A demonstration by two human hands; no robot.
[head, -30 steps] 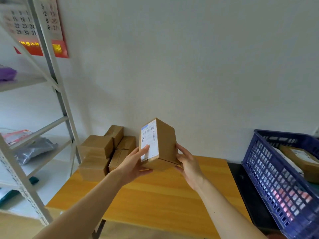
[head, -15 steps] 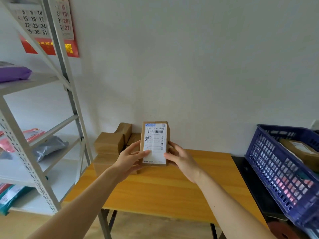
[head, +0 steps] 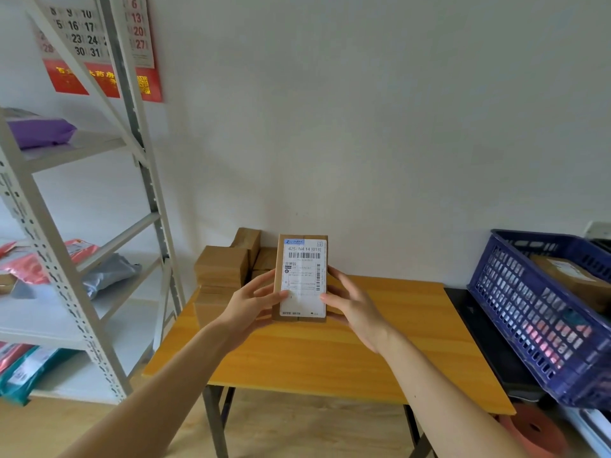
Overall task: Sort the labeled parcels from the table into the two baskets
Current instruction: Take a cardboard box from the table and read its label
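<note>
The left hand (head: pixel 246 310) and right hand (head: pixel 356 311) grip parcel's (head: pixel 302 276) side edges above table (head: pixel 330 361).

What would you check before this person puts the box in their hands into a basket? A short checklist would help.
1. Parcel gripped by left hand and right hand: ok.
2. Label faces the camera, top line readable: ok.
3. Blue basket has free room beside the box inside: ok.
4. Where the second basket stands: cannot tell.
5. Which basket this label belongs in: cannot tell.
</note>
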